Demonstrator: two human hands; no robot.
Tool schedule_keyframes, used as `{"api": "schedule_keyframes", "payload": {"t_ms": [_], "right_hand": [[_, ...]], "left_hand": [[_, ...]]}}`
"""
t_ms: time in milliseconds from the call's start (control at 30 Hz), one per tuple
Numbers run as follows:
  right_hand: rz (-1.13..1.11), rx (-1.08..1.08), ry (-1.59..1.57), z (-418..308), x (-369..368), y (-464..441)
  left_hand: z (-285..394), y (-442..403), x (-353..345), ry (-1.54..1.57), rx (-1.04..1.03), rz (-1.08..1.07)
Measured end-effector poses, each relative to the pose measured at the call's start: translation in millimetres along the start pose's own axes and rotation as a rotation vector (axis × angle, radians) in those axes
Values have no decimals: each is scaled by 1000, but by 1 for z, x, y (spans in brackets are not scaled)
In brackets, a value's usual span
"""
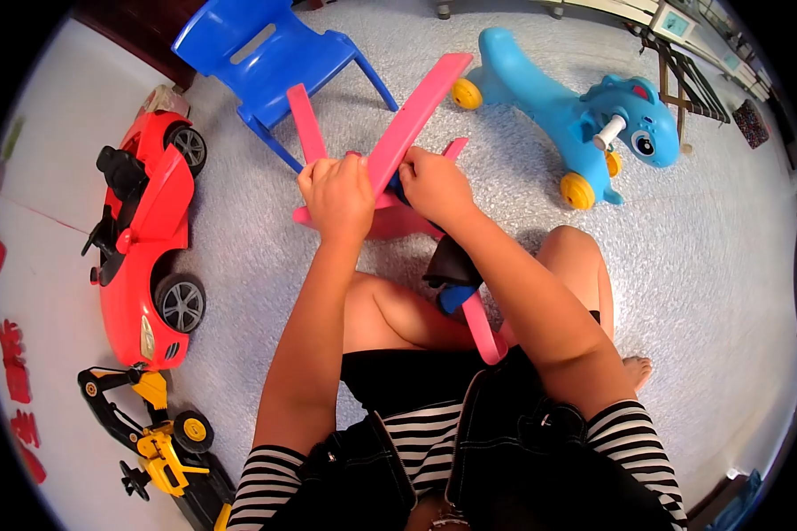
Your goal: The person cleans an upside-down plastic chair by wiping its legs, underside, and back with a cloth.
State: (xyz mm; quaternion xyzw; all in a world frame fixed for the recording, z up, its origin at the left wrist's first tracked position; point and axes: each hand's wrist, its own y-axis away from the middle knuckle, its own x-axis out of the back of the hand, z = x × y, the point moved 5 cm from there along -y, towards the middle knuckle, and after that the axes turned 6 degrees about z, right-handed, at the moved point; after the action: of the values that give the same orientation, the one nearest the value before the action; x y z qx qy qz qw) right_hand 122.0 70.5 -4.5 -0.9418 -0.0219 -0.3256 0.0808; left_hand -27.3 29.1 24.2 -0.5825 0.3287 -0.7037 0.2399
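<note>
A pink plastic frame (421, 111) with several bar-like arms is held up above my lap, one long bar slanting toward the upper right. My left hand (338, 199) is closed on its left part, by the base of that bar. On the other side, my right hand (438, 186) is closed with fingers curled in at the bar, beside a small blue piece mostly hidden by the hand. Below it, a black part (452, 264) and a blue part (457, 298) sit near a lower pink bar (481, 327) by my leg. My fingers cover the joint.
Ahead stands a blue child's chair (274, 62). A blue ride-on toy (540, 97) with yellow wheels is at the upper right. Along the left wall are a red toy car (155, 239) and a yellow-black toy excavator (164, 451). Grey textured flooring (257, 257) lies around my crossed legs.
</note>
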Motion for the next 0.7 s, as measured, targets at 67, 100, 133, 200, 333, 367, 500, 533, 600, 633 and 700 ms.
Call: {"api": "schedule_keyframes", "payload": {"t_ms": [67, 100, 133, 200, 333, 367, 500, 533, 600, 633, 700], "right_hand": [[-82, 10, -27, -3, 10, 11], [-174, 21, -52, -7, 13, 16], [-175, 20, -56, -8, 14, 15], [-246, 65, 50, -9, 8, 16], [-224, 42, 41, -6, 4, 9], [-199, 55, 28, -6, 3, 9], [-92, 36, -13, -3, 0, 4], [-95, 36, -16, -1, -3, 2], [-1, 41, -41, 6, -4, -2], [1, 44, -41, 15, -9, -5], [124, 44, -247, 35, -3, -8]], "left_hand": [[-2, 0, 0, 26, 9, -1], [-2, 0, 0, 26, 6, -1], [-3, 1, 0, 21, 8, 2], [-2, 3, 0, 18, 5, -6], [-1, -1, -3, 4, 15, -23], [0, 0, -3, -5, 12, -13], [-2, 0, -4, -18, 16, -36], [-2, -1, -4, -20, 9, -31], [-2, 0, -2, -22, 4, -22], [-2, 1, -2, -20, 7, -26], [-2, -1, -2, -13, 10, -19]]}}
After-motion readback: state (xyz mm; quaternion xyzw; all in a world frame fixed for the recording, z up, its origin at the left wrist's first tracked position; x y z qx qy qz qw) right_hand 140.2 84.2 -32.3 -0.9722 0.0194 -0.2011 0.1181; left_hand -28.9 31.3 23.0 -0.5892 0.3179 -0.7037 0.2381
